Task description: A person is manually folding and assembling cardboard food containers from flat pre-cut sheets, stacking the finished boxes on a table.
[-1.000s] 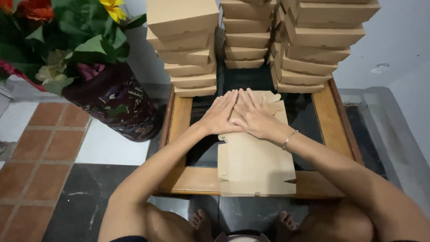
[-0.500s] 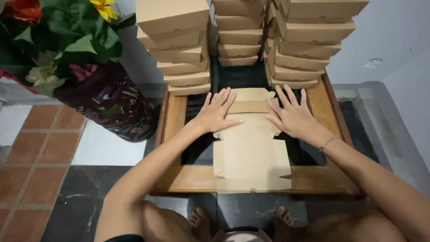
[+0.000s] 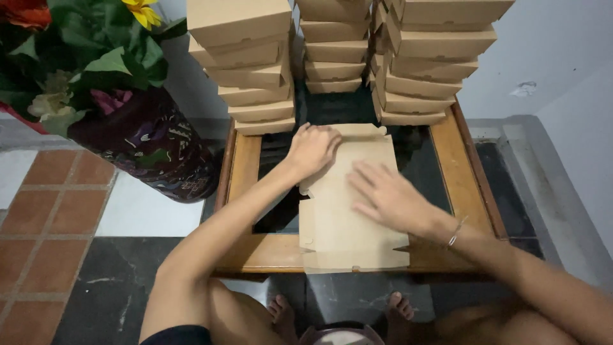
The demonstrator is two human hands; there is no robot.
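A flat, unfolded brown cardboard box blank [image 3: 348, 220] lies on a low wooden table with a dark glass top [image 3: 463, 156]. My left hand [image 3: 313, 148] is curled over the blank's far left corner, fingers gripping a flap there. My right hand [image 3: 389, 198] lies flat and spread on the middle of the blank, pressing it down. A thin bracelet [image 3: 454, 233] circles my right wrist.
Three stacks of folded brown cardboard boxes [image 3: 252, 67] [image 3: 335, 45] [image 3: 428, 57] stand at the table's far side. A dark patterned vase with flowers [image 3: 137, 137] stands on the floor at left. My bare feet [image 3: 281, 310] rest under the table's near edge. A white wall lies at right.
Both hands were spread at the blank's far end. Now my left hand has closed on the far left flap and my right hand has slid toward me onto the blank's middle.
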